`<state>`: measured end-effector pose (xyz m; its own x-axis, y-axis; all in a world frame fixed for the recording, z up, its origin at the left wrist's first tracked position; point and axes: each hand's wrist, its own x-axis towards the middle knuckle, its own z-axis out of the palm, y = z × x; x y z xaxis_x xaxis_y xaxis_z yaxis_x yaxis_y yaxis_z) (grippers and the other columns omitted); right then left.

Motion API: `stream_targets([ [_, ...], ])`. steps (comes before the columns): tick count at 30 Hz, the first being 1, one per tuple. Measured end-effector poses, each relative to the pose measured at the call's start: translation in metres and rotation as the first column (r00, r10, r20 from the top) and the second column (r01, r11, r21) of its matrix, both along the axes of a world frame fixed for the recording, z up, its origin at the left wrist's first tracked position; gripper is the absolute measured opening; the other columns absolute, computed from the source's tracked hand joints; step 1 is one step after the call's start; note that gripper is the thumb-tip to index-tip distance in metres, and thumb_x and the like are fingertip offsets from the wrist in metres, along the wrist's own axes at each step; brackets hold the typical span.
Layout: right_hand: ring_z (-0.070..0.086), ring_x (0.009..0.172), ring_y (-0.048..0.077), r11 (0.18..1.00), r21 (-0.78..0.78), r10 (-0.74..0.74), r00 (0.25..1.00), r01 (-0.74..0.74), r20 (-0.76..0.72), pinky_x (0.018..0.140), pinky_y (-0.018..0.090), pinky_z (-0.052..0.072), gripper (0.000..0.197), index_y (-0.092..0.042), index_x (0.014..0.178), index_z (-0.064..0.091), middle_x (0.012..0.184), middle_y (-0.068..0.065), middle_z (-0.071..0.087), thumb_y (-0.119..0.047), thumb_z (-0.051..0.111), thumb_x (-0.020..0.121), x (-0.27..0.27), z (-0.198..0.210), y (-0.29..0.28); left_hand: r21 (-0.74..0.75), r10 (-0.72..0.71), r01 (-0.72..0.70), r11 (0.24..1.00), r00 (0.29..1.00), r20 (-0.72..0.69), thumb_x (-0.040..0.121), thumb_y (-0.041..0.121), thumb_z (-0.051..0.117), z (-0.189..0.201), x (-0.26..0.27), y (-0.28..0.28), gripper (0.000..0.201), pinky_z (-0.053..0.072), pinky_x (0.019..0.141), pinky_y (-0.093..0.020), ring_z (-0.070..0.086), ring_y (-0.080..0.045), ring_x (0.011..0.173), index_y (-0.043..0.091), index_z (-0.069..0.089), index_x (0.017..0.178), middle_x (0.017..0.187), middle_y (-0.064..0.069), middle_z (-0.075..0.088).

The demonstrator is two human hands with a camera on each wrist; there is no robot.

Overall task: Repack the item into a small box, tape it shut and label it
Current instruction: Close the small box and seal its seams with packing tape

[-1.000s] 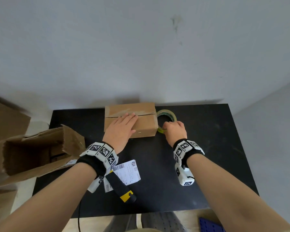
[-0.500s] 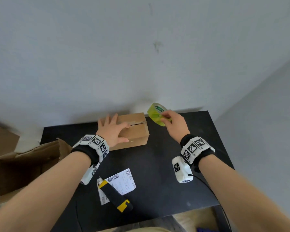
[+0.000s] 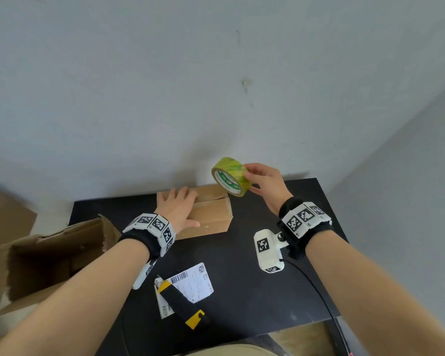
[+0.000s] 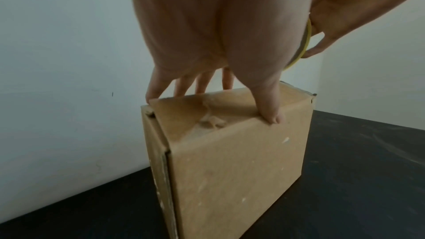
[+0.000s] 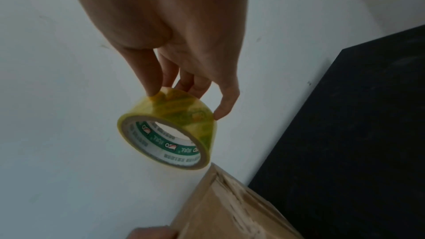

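A small brown cardboard box (image 3: 208, 214) (image 4: 230, 161) (image 5: 232, 208) with its flaps folded down stands at the back of the black table (image 3: 254, 291). My left hand (image 3: 179, 209) (image 4: 214, 86) lies flat on its top, straight fingers spread, thumb at the front edge. My right hand (image 3: 261, 181) (image 5: 184, 101) holds a yellow-green roll of clear tape (image 3: 230, 176) (image 5: 170, 130) (image 4: 301, 46) in the air, above the box's right end, gripped by fingertips and thumb. A white shipping label (image 3: 190, 283) lies near the front.
A black and yellow box cutter (image 3: 183, 304) lies across the label. A larger, torn, open cardboard box (image 3: 49, 255) lies on its side at the table's left edge. The wall stands right behind the small box. A cable (image 3: 316, 294) runs along the table's right front.
My right hand has lifted the tape roll off the table and raised it above the box's right end. My left hand has stayed flat on the box.
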<state>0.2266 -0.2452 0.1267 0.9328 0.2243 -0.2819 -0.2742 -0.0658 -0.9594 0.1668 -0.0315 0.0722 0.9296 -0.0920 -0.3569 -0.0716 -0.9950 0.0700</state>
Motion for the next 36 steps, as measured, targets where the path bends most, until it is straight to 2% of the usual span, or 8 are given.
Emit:
stream_targets([
  [3, 0.060, 0.086, 0.010, 0.999, 0.047, -0.003, 1.000, 0.003, -0.016, 0.078, 0.025, 0.047, 0.019, -0.015, 0.098, 0.062, 0.092, -0.002, 0.063, -0.003, 0.048, 0.094, 0.002, 0.005, 0.001, 0.009, -0.028, 0.029, 1.000, 0.998, -0.051, 0.087, 0.053, 0.052, -0.001, -0.003, 0.002, 0.064, 0.013, 0.112, -0.062, 0.010, -0.038, 0.143, 0.028, 0.027, 0.141, 0.157, -0.011, 0.008],
  [10, 0.055, 0.094, 0.015, 0.991, 0.053, 0.126, 0.983, -0.120, -0.137, 0.086, 0.034, 0.046, 0.023, -0.013, 0.106, 0.063, 0.098, 0.002, 0.061, -0.004, 0.045, 0.094, 0.000, -0.007, 0.015, -0.058, 0.015, -0.017, 0.998, 0.999, -0.040, 0.091, 0.052, 0.046, -0.008, -0.006, 0.004, 0.068, 0.007, 0.115, -0.058, 0.000, -0.031, 0.146, 0.026, 0.017, 0.147, 0.159, -0.003, -0.001],
  [14, 0.056, 0.092, 0.012, 0.985, 0.029, 0.173, 0.972, -0.170, -0.160, 0.086, 0.032, 0.045, 0.026, -0.018, 0.100, 0.064, 0.096, -0.001, 0.062, -0.002, 0.043, 0.094, 0.000, -0.012, 0.022, -0.169, 0.099, -0.104, 0.980, 0.994, -0.036, 0.089, 0.049, 0.053, -0.010, -0.006, 0.009, 0.085, 0.003, 0.117, -0.052, -0.002, -0.024, 0.147, 0.015, 0.003, 0.150, 0.159, -0.004, 0.004],
  [17, 0.057, 0.091, 0.010, 0.983, 0.025, 0.185, 0.972, -0.183, -0.143, 0.089, 0.032, 0.044, 0.026, -0.020, 0.100, 0.064, 0.096, -0.002, 0.062, -0.004, 0.043, 0.095, 0.001, -0.013, 0.024, -0.315, 0.183, -0.192, 0.929, 0.981, -0.061, 0.084, 0.041, 0.066, -0.006, -0.005, 0.010, 0.101, 0.002, 0.118, -0.049, 0.002, -0.023, 0.146, 0.017, -0.006, 0.150, 0.157, -0.012, 0.014],
  [21, 0.057, 0.089, 0.011, 0.977, 0.020, 0.212, 0.971, -0.211, -0.114, 0.091, 0.031, 0.045, 0.025, -0.015, 0.113, 0.059, 0.093, 0.000, 0.059, -0.005, 0.042, 0.097, -0.001, -0.015, 0.025, -0.513, 0.241, -0.263, 0.817, 0.964, -0.111, 0.079, 0.022, 0.074, -0.004, -0.002, 0.002, 0.107, 0.029, 0.112, -0.041, 0.035, -0.027, 0.137, 0.027, -0.006, 0.149, 0.149, -0.011, 0.036],
  [27, 0.059, 0.097, 0.015, 0.972, 0.097, 0.224, 0.967, -0.213, -0.122, 0.089, 0.029, 0.049, 0.031, -0.007, 0.122, 0.056, 0.105, 0.004, 0.062, 0.000, 0.038, 0.097, -0.002, -0.016, 0.017, -0.761, 0.425, -0.258, 0.595, 0.905, 0.025, 0.090, 0.023, 0.060, -0.005, -0.011, -0.024, 0.062, 0.044, 0.090, -0.026, 0.058, -0.016, 0.104, 0.015, 0.028, 0.143, 0.126, -0.005, 0.057],
  [32, 0.054, 0.116, 0.026, 0.982, 0.119, 0.164, 0.970, -0.144, -0.178, 0.096, 0.032, 0.046, 0.036, -0.004, 0.134, 0.045, 0.130, 0.017, 0.053, -0.006, 0.043, 0.098, -0.007, -0.022, 0.018, -0.846, 0.516, -0.313, 0.432, 0.855, -0.052, 0.096, 0.022, 0.051, -0.008, -0.006, -0.031, 0.049, 0.055, 0.085, -0.043, 0.065, -0.027, 0.094, 0.025, 0.031, 0.140, 0.116, -0.007, 0.062],
  [36, 0.059, 0.113, 0.027, 0.989, 0.027, 0.146, 0.966, -0.144, -0.213, 0.090, 0.029, 0.050, 0.038, -0.002, 0.128, 0.052, 0.125, 0.018, 0.059, -0.025, 0.047, 0.098, -0.017, -0.025, 0.024, -0.882, 0.529, -0.417, 0.218, 0.810, -0.252, 0.096, 0.010, 0.049, -0.001, -0.002, -0.027, 0.031, 0.057, 0.080, -0.041, 0.066, -0.032, 0.088, 0.017, 0.036, 0.124, 0.108, -0.016, 0.059],
])
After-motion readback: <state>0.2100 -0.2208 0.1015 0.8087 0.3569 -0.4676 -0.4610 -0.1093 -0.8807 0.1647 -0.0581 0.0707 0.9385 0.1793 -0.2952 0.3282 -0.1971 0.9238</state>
